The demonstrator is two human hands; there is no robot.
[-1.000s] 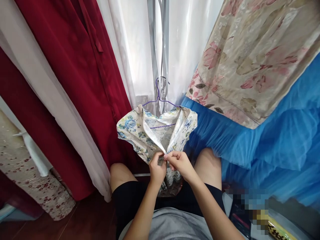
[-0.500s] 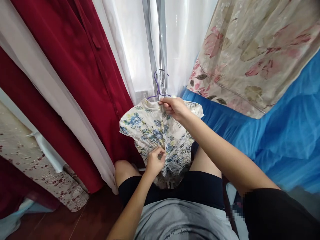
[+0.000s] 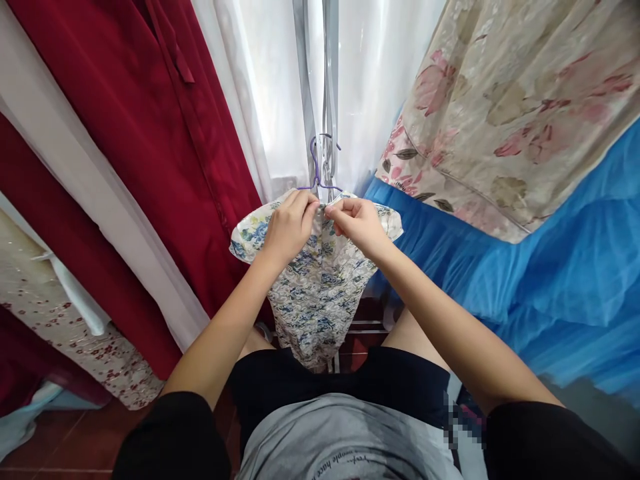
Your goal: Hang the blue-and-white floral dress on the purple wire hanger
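A white garment with a blue and yellow floral print (image 3: pixel 317 293) hangs on a purple hanger (image 3: pixel 317 160) in front of me. At its neckline my left hand (image 3: pixel 295 223) pinches the left edge of the collar between thumb and fingers. Just beside it, my right hand (image 3: pixel 355 220) is closed on the right edge, its thumb and index finger pressed together. The fingertips of both hands almost meet at the middle of the neck. Whatever fastening lies there is hidden by the fingers.
Dark red cloth (image 3: pixel 165 153) and pale drapes hang at left. A cream floral garment (image 3: pixel 505 133) hangs at right over blue tulle (image 3: pixel 500 280). Grey straps (image 3: pixel 327 80) run down a white curtain (image 3: pixel 377 73) behind the hanger. Reddish tiles (image 3: pixel 80 440) show below.
My left hand has moved up from the middle of the garment's front to the neckline. The right hand stays at the collar. The lower front now hangs straighter.
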